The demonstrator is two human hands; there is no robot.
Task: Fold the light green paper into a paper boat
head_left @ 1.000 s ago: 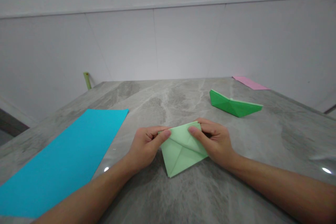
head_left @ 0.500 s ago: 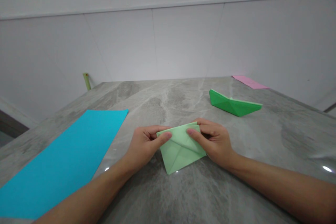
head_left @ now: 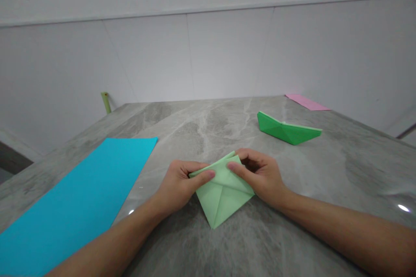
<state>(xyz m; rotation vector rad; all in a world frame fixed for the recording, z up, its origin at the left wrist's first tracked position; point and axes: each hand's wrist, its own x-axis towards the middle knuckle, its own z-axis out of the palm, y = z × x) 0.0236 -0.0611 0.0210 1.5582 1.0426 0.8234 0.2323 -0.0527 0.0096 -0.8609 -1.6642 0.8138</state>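
Between my hands is a folded piece of pale green paper (head_left: 224,194), with creases across its face and a corner pointing down toward me. My left hand (head_left: 183,184) pinches its upper left edge, thumb on the near face and fingers behind. On the upper right, my right hand (head_left: 260,175) grips the paper the same way, its thumb pressing on the front. The layers stand slightly apart along the top edge. The fingertips behind the paper are hidden.
A bright green folded paper boat (head_left: 289,130) rests beyond my right hand. To the left lies a large blue sheet (head_left: 81,194). A pink sheet (head_left: 307,102) is at the back right of the grey marbled table (head_left: 195,125), near the white wall (head_left: 224,56).
The pale green paper has turned and opened a little between my hands. Its lower corner now points further down, and its top edge slopes more steeply. Both hands keep their hold.
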